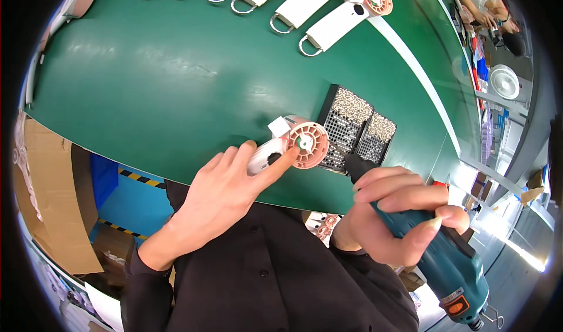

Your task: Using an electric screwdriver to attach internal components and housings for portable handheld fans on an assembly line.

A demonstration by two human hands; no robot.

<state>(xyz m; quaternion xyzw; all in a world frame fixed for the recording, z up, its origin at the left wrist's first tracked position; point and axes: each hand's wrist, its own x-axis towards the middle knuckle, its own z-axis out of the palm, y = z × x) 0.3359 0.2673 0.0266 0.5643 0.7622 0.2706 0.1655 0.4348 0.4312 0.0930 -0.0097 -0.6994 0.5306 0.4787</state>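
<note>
My left hand (226, 185) is closed around a white-and-pink part that looks like a handheld fan (315, 146), at the table's near edge. Its round, slotted pink end faces up, and my index finger reaches to its rim. A small white block (278, 126) sticks out beside the round end. In my right hand (404, 209) is a teal electric screwdriver (451, 267), fingers wrapped round its body. Its dark nose points left and away, toward the screw tray (332, 97), and the thin bit reaches over the tray's near part. Whether the bit touches a screw, I cannot tell.
Small screws fill the far parts of the tray's two black perforated sections. Several similar white parts with wire loops (325, 27) lie in a row at the far side. A cardboard box (53, 197) stands at left. Another person (487, 9) sits at the far right.
</note>
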